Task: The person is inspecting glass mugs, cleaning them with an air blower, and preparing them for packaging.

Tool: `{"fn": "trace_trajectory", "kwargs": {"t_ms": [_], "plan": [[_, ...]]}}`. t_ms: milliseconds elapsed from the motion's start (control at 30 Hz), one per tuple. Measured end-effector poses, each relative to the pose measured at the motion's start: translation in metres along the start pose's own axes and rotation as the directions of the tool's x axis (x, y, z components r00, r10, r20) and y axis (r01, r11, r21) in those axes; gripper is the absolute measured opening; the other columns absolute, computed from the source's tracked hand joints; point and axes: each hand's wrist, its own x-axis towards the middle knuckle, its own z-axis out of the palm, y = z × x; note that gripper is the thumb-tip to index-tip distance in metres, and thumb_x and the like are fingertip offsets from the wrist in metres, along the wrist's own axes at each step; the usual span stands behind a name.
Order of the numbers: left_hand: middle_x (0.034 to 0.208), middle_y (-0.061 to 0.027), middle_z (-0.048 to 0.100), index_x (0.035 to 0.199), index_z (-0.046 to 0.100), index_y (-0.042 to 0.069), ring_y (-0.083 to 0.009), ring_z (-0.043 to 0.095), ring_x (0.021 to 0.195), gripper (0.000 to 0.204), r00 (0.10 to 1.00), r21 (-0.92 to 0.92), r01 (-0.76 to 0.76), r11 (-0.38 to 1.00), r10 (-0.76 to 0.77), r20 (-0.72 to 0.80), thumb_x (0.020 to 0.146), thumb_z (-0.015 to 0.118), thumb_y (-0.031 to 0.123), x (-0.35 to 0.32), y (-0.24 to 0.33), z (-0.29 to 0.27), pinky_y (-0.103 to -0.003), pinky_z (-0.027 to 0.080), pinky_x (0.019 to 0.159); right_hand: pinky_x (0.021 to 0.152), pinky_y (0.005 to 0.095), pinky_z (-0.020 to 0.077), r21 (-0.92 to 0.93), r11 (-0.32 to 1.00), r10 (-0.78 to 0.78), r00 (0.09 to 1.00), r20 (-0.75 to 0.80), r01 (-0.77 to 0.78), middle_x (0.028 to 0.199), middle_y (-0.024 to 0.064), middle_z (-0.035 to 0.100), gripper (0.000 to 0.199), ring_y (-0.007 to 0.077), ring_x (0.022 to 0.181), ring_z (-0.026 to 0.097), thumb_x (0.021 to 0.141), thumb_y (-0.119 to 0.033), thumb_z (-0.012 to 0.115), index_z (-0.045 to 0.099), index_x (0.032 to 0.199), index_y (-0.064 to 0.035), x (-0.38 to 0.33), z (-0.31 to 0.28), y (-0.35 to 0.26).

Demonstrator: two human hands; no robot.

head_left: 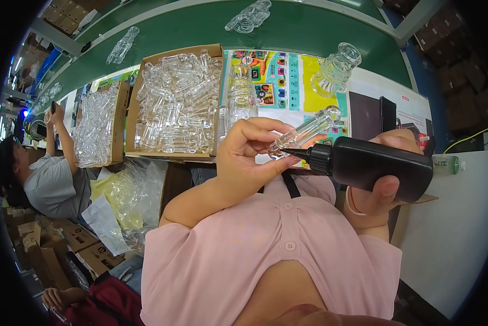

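Note:
Between the thumb and fingers of my left hand [246,152] is a clear, ribbed tube-like piece [309,126], tilted with its far end up to the right. My right hand [377,190] is wrapped round a black squeeze bottle [382,165] lying nearly level. The bottle's pointed nozzle [295,152] meets or almost meets the near end of the clear piece, beside my left fingertips. Whether any liquid comes out cannot be made out. Behind my hands stands a larger clear vessel [336,70] with a flared top.
A cardboard box [219,51] full of similar clear pieces stands left of my hands, with a second filled box [119,122] beyond it. A dark phone [387,114] stands at the right. A person [56,182] works at the far left. Plastic bags [140,190] lie below the boxes.

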Motion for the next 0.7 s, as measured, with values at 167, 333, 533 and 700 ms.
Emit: {"fn": "trace_trajectory", "kwargs": {"t_ms": [167,333,533,700], "plan": [[0.107,-0.019,0.051,0.093,0.04,0.002,-0.0191,0.057,0.095,0.041,1.0,-0.02,0.016,1.0,-0.016,0.006,0.066,0.067,-0.013,-0.001,0.001,-0.001,-0.028,0.052,0.078,0.063,0.0238,0.04,0.049,0.997,0.064,0.998,0.002,-0.064,0.081,0.0092,0.049,0.053,0.0163,0.072,0.048,0.079,-0.049,0.055,0.049,0.095,0.0004,0.002,0.0,0.0],[0.108,-0.0219,0.048,0.095,0.04,0.003,-0.0243,0.055,0.099,0.042,0.997,0.075,-0.023,0.997,0.017,0.078,0.066,0.066,-0.014,0.0,0.002,-0.002,-0.031,0.053,0.079,0.064,0.0234,0.0411,0.104,0.986,0.131,0.991,-0.004,-0.129,0.085,0.0103,0.051,0.053,0.0162,0.074,0.05,0.079,-0.047,0.057,0.051,0.095,0.0026,0.007,0.001,0.001],[0.101,-0.0179,0.058,0.094,0.049,0.002,-0.0207,0.06,0.09,0.038,0.988,0.281,-0.154,0.947,0.14,0.068,0.065,0.071,-0.007,0.002,0.003,-0.002,-0.027,0.051,0.07,0.063,0.0233,0.0407,0.104,0.985,0.135,0.991,0.026,-0.137,0.083,0.0094,0.051,0.051,0.0155,0.074,0.049,0.079,-0.047,0.058,0.052,0.093,0.0015,0.01,0.0,-0.002],[0.093,-0.0157,0.062,0.094,0.054,0.002,-0.0235,0.062,0.085,0.04,0.96,0.536,-0.279,0.797,0.249,0.129,0.061,0.075,-0.003,0.005,0.007,-0.008,-0.029,0.05,0.07,0.062,0.0237,0.0403,0.012,0.995,0.096,0.995,0.038,-0.097,0.079,0.0091,0.051,0.054,0.0155,0.07,0.049,0.078,-0.051,0.057,0.051,0.093,0.0004,0.007,-0.004,-0.006]]}}
